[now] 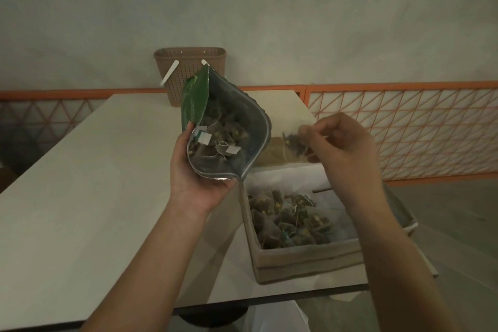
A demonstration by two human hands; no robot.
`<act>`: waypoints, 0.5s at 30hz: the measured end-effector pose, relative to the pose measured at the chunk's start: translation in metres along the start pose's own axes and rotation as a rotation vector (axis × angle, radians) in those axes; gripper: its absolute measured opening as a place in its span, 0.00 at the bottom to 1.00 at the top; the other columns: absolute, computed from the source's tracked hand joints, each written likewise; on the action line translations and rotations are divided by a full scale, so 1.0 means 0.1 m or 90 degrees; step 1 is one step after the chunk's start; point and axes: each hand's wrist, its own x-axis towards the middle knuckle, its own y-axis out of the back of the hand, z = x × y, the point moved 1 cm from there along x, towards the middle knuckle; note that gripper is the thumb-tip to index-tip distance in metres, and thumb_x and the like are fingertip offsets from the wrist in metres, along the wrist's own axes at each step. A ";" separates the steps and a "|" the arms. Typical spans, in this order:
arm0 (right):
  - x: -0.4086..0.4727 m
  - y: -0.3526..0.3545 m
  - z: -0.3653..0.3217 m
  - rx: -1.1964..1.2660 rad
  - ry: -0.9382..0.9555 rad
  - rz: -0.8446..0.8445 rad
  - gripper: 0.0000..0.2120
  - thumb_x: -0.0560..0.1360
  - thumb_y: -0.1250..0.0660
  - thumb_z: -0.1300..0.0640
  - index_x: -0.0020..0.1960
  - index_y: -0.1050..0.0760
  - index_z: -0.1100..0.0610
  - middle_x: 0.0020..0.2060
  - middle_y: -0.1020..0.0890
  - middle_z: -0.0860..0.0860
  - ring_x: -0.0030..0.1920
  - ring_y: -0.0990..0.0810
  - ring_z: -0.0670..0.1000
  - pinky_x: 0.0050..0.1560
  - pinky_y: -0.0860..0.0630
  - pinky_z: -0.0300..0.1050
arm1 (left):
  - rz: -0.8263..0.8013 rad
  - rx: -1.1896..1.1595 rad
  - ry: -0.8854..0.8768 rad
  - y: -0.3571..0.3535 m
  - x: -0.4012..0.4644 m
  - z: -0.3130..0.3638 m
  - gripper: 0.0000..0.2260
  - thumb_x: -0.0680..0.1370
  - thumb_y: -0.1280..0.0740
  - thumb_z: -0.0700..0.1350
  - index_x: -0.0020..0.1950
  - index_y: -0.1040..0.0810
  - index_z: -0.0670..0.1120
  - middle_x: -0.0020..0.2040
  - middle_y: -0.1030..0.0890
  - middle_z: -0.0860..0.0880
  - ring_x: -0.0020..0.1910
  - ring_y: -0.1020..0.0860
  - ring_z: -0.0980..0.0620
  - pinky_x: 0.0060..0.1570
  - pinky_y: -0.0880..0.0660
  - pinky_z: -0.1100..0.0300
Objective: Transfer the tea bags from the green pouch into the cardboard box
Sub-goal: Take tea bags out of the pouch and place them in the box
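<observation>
On the counter, the basket sits at twelve o'clock, the cardboard box at four, tea bags inside.

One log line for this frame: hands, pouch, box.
left hand: holds green pouch open | right hand: pinches tea bag above cardboard box | box: partly filled

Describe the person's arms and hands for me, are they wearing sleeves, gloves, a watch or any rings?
Both forearms are bare as far as the picture shows, with no sleeve edge in view. The left hand and right hand wear no gloves. No watch, bracelet or ring shows on either wrist or on the visible fingers.
</observation>
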 end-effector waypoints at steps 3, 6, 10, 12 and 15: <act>0.01 0.13 0.22 -0.192 -0.062 -0.078 0.06 0.72 0.27 0.53 0.40 0.23 0.51 0.37 0.18 0.48 0.38 0.20 0.46 0.35 0.28 0.35 | 0.007 0.005 -0.004 0.01 0.00 -0.01 0.21 0.80 0.38 0.60 0.57 0.15 0.46 0.59 0.16 0.43 0.52 0.15 0.41 0.48 0.17 0.48; -0.03 0.22 0.42 -0.327 -0.093 -0.157 0.05 0.72 0.27 0.51 0.40 0.22 0.49 0.37 0.19 0.43 0.37 0.23 0.40 0.34 0.31 0.33 | 0.007 0.005 -0.009 -0.01 -0.02 -0.05 0.22 0.80 0.39 0.60 0.50 0.12 0.45 0.54 0.14 0.43 0.47 0.14 0.41 0.42 0.16 0.49; -0.07 0.24 0.59 -0.425 -0.117 -0.253 0.02 0.74 0.31 0.48 0.43 0.22 0.43 0.44 0.21 0.38 0.45 0.22 0.42 0.43 0.29 0.38 | 0.004 -0.002 -0.016 -0.06 -0.04 -0.06 0.22 0.80 0.39 0.59 0.48 0.12 0.44 0.52 0.14 0.43 0.44 0.14 0.41 0.39 0.16 0.50; -0.08 0.22 0.63 -0.442 -0.125 -0.316 0.05 0.77 0.34 0.47 0.51 0.20 0.42 0.51 0.23 0.39 0.50 0.23 0.43 0.48 0.29 0.39 | 0.002 -0.001 -0.012 -0.07 -0.05 -0.06 0.21 0.81 0.39 0.58 0.51 0.14 0.45 0.52 0.14 0.43 0.44 0.14 0.41 0.39 0.16 0.50; -0.12 0.17 0.62 -0.492 -0.149 -0.474 0.12 0.79 0.39 0.45 0.52 0.19 0.47 0.48 0.17 0.44 0.47 0.20 0.46 0.47 0.27 0.40 | 0.003 0.002 0.000 -0.05 -0.05 -0.05 0.21 0.80 0.39 0.59 0.53 0.14 0.45 0.55 0.14 0.43 0.47 0.14 0.41 0.42 0.16 0.49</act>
